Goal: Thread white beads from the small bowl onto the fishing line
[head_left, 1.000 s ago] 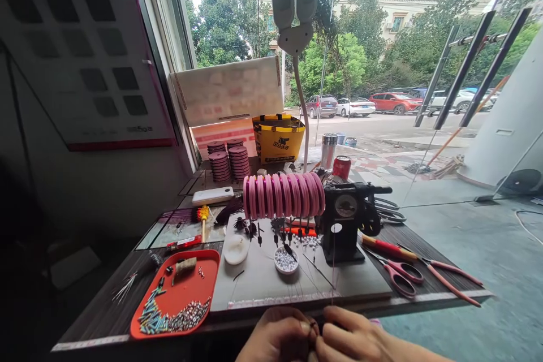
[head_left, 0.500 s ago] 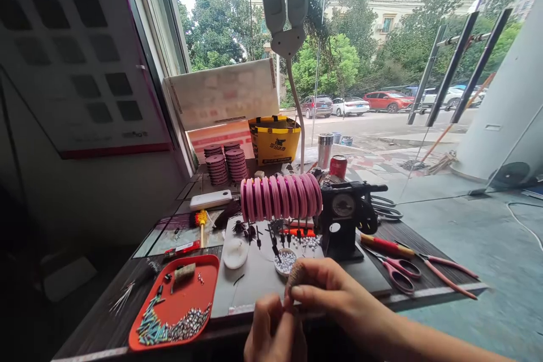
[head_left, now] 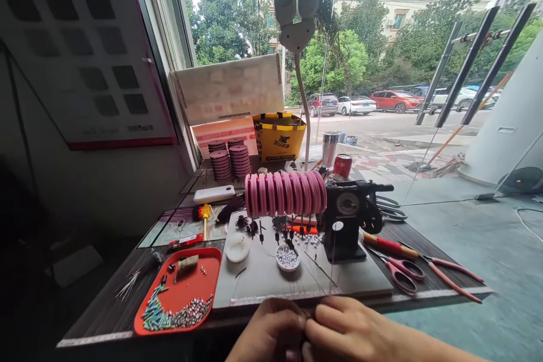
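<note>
Left hand [head_left: 269, 332] and right hand [head_left: 345, 329] meet fingertip to fingertip at the surface [head_left: 106, 311] edge; each grip pinched, contents too small to identify.

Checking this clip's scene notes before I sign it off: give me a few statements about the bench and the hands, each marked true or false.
1. Both hands meet fingertip to fingertip at the near edge of the bench. True: the left hand and right hand touch there; whatever they pinch is too small to tell.
2. The orange tray lies right of the hands. False: it lies to their left, holding small beads.
3. A row of pink spools stands beside a black machine. True.
4. The pink-handled scissors are in the right hand. False: they lie on the bench, apart from it.
5. The small white bowl holds pale beads. True.
</note>
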The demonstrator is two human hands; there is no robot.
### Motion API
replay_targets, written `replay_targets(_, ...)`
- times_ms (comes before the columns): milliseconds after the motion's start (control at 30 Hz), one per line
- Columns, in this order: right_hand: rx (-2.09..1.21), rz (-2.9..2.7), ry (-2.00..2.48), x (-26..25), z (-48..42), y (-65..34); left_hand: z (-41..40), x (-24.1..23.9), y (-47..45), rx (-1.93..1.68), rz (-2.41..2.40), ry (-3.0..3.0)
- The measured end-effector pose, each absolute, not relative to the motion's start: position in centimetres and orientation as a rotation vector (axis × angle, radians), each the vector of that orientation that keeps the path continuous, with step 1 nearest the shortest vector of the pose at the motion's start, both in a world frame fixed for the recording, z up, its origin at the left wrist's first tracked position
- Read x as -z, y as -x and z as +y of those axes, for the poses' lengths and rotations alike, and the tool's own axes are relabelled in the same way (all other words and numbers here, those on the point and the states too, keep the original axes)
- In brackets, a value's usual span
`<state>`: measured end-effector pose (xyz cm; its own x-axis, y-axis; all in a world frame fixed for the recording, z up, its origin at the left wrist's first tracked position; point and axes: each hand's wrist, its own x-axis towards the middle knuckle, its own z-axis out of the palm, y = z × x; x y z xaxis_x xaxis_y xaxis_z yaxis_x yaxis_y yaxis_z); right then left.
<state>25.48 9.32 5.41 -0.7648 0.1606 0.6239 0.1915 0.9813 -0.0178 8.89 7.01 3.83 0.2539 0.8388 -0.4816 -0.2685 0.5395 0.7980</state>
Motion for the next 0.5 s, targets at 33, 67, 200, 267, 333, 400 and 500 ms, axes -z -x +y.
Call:
replay_targets(33, 0.192, -2.451, 0.212, -5.3, 9.2, -25.4, 7.1, -3.7, -9.0, -0.829, 1.050, -0.641)
replay_targets(67, 0.284, -2.435, 0.190, -5.2, 9.2, -25.3, 7.1, -3.5, -9.1, -0.829, 1.042, -0.615)
replay_targets(200, 0.330, -2.381, 0.167, -4.1, 9.4, -24.7, 6.8, -2.9, -9.3, -0.887, 1.019, -0.590)
replay_targets(267, 0.255, -2.335, 0.180, -3.3, 9.5, -24.3, 6.8, -2.8, -9.1, -0.945, 1.026, -0.669)
replay_targets(333, 0.151, -2.293, 0.199, -2.8, 9.7, -24.0, 6.8, -2.7, -8.8, -1.042, 1.077, -0.851)
replay_targets(400, -0.110, -2.301, 0.264, -3.1, 9.8, -23.9, 6.7, -2.5, -8.5, -1.145, 1.136, -1.105)
replay_targets(500, -0.877, -2.239, 0.485, -5.0, 9.7, -23.9, 6.4, -2.0, -8.6, -1.264, 1.208, -1.513)
